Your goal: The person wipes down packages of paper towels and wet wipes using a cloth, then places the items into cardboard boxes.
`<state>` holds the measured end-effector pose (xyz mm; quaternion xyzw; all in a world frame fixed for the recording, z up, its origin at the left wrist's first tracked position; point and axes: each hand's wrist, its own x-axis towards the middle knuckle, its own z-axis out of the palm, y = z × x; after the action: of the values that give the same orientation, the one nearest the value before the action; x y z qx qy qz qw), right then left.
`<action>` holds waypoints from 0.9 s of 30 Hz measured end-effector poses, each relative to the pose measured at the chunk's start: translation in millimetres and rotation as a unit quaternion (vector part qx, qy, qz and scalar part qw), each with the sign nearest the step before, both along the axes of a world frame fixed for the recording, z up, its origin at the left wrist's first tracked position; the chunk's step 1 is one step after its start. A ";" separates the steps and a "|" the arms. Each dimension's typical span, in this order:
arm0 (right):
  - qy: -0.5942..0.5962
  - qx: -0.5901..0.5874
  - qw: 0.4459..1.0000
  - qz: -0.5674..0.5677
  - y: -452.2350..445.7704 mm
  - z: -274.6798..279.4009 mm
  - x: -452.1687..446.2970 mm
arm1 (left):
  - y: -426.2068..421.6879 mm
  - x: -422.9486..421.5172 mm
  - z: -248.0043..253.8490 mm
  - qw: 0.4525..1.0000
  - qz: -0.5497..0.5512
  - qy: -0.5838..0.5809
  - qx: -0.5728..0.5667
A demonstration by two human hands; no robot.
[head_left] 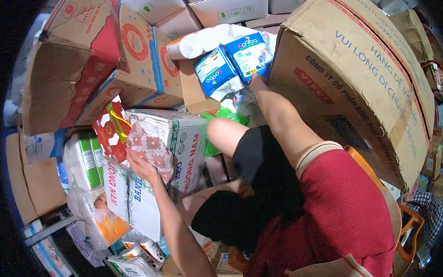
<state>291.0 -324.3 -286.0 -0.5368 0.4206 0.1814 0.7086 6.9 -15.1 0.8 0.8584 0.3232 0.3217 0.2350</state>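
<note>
In the head view, my left hand (pixel 143 166) is closed on the edge of a brownish-pink, white lace-patterned piece (pixel 153 146); whether it is cloth or plastic I cannot tell. This piece lies over the top of a white carton (pixel 190 149) with green and red print. A red bag with a football pattern (pixel 113 130) and a yellow handle sits just beyond that hand. My right hand (pixel 257 82) reaches forward and grips the lower edge of a blue-and-white Kozoo packet (pixel 250 54), its fingertips partly hidden. A second Kozoo packet (pixel 216 72) leans beside it.
A large brown carton (pixel 346 85) stands close on the right. More cartons (pixel 143 58) are stacked at the left and back. White rolls (pixel 194 44) lie behind the packets. Green-and-white packs (pixel 85 163) stand at the left, and a green plastic bag (pixel 225 116) is near my knee.
</note>
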 end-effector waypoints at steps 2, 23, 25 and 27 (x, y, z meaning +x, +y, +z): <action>-0.016 0.029 0.999 0.015 -2.5 -3.0 -4.7 | 5.0 -2.0 -5.3 1.000 0.007 -0.003 0.006; -0.131 -0.275 0.951 -0.050 59.4 130.3 37.3 | 1.5 -0.9 -0.8 0.997 0.070 0.039 0.016; -0.182 -0.290 0.938 -0.058 53.3 185.0 60.0 | -1.1 2.7 2.4 0.996 0.073 0.035 -0.030; -0.292 -0.197 0.936 -0.006 34.3 223.2 66.3 | -2.3 0.7 2.6 0.997 0.068 0.012 -0.037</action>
<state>357.3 -290.0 -62.8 -0.6923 0.2256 -0.0736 0.6815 7.6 -17.4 3.4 0.8291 0.3955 0.3142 0.2396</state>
